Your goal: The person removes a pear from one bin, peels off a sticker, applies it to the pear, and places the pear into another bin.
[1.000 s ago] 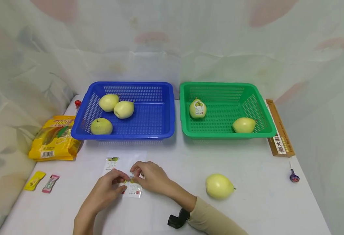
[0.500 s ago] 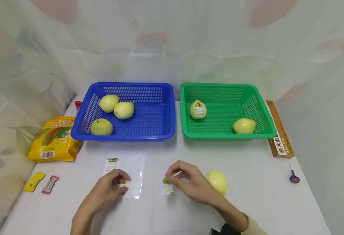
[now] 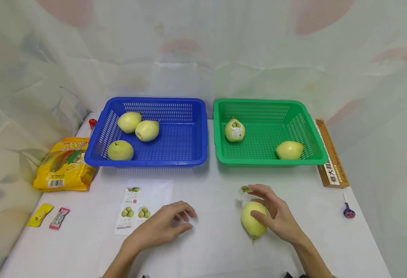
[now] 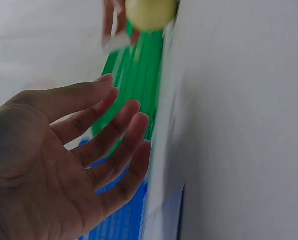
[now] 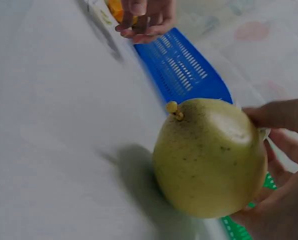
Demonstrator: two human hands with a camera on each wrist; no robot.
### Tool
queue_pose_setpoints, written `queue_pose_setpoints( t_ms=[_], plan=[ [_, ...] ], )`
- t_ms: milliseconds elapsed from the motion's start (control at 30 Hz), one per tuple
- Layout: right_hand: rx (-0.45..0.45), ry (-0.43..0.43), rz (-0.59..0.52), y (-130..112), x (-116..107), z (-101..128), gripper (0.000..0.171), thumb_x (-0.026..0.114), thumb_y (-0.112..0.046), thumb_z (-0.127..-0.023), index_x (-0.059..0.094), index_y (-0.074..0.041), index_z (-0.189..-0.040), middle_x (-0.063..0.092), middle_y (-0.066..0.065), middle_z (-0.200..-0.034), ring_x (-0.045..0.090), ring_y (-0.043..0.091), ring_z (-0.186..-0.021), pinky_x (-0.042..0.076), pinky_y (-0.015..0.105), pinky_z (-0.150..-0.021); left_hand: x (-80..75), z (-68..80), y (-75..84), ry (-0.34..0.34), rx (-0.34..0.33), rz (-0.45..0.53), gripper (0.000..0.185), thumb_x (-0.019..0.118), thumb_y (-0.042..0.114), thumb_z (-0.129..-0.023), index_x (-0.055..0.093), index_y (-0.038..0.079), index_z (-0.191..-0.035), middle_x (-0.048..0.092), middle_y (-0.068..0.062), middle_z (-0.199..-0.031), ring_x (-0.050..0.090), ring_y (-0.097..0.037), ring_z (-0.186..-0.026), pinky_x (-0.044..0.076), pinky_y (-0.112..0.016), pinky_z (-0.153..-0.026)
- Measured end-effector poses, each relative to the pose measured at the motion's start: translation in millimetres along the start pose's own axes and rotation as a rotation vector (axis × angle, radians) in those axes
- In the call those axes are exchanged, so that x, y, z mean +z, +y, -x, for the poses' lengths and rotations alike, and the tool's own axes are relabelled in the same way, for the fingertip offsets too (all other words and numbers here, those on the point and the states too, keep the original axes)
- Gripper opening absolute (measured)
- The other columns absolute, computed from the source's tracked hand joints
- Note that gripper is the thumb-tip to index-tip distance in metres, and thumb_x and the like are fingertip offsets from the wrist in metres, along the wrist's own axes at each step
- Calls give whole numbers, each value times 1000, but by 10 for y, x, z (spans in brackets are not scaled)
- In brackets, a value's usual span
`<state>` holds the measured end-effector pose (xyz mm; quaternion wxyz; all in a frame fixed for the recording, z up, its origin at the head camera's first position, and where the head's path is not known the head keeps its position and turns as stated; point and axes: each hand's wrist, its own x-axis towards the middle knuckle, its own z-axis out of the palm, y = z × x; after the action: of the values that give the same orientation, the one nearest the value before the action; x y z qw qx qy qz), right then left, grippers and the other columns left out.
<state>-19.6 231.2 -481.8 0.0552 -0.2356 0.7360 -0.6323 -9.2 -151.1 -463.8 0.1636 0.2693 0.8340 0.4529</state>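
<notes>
While steadying pear (image 3: 254,222) with curled right hand (image 3: 275,214), probably pinching sticker (image 3: 246,189); left hand (image 3: 161,227) relaxed, empty.

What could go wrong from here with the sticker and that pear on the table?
The sticker hangs loose from the right hand's fingertips just above the pear, so it might fold onto itself or go on creased. The pear lies on its side on the table, steadied only by that hand; pressing could roll it. The left hand is off the sticker sheet, which may slide.
</notes>
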Motion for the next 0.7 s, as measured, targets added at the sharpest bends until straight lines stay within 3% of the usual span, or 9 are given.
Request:
queue_pose_setpoints(
  t_ms=[133,233,367,500,700],
  plan=[
    [1,31,18,36,138,12,77,78,16,-88,47,3,-158,47,8,-154,60,14,-143,54,21,-115,217,-128,109,-119,39,37,20,76,23,-103,73,15,-122,77,0,-117,70,-9,-103,61,-26,-91],
    [42,158,82,5,294,11,80,84,11,-87,50,-3,-158,46,6,-152,61,12,-139,55,20,-113,347,-187,200,-189,49,67,22,74,24,-104,72,14,-124,77,0,-118,69,-5,-104,61,-23,-92],
    [147,334,189,-94,490,-10,80,89,-2,-88,53,-16,-158,44,3,-154,57,13,-138,55,20,-114,489,-246,299,-233,71,113,26,73,24,-105,70,13,-129,76,-1,-122,69,-1,-105,62,-19,-93],
    [203,371,167,-172,568,-17,78,85,-2,-92,49,-15,-160,37,6,-156,53,15,-139,58,23,-108,583,-279,351,-214,89,160,33,73,22,-105,66,13,-137,73,-3,-131,71,-7,-111,62,-19,-95],
    [184,274,25,-172,540,23,80,78,7,-94,41,-7,-164,31,9,-159,54,8,-140,61,27,-105,612,-289,332,-101,44,182,45,76,18,-103,60,17,-145,66,-1,-140,70,-17,-119,63,-22,-96]
  ],
)
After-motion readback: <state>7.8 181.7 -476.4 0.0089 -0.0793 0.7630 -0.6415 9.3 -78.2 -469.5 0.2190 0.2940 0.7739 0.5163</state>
